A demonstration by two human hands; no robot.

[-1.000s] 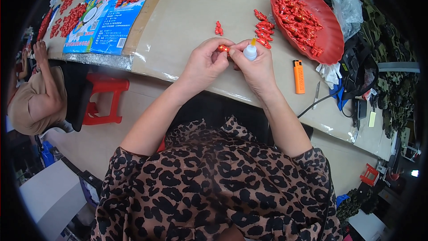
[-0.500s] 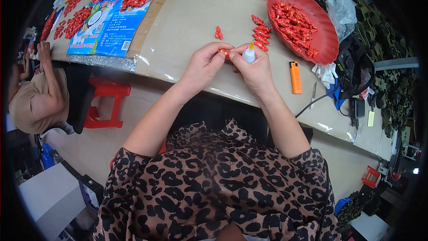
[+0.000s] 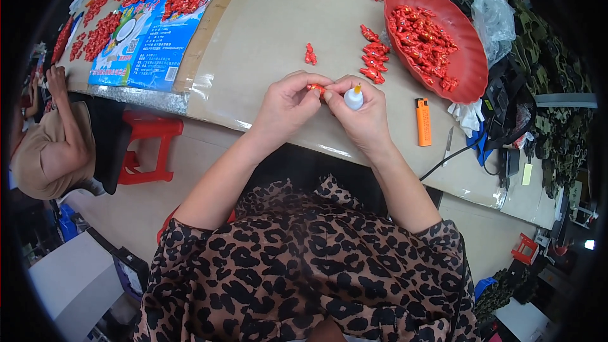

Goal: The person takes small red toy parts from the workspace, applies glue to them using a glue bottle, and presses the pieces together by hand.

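My left hand [image 3: 286, 104] pinches a small shiny red figurine [image 3: 315, 89] above the table's near edge. Close beside it, my right hand [image 3: 367, 120] grips a white squeeze bottle with a yellow tip [image 3: 353, 98], and its thumb and finger also meet the figurine's right end. The fingers cover much of the figurine. Just beyond my hands a single red figurine [image 3: 310, 54] lies on the table, and a short column of similar figurines [image 3: 375, 57] lies to its right.
A red scalloped bowl [image 3: 470, 69] full of figurines stands at the right. Nearer lie an orange lighter [image 3: 423, 121], a thin blade [image 3: 448, 144] and a black cable [image 3: 440, 166]. A blue printed cardboard sheet [image 3: 149, 50] bears more figurines. At far left sits another person [image 3: 54, 142].
The bottle's tip has tilted slightly to the right, and both hands have stayed together around the figurine. The whole view has shifted a little.
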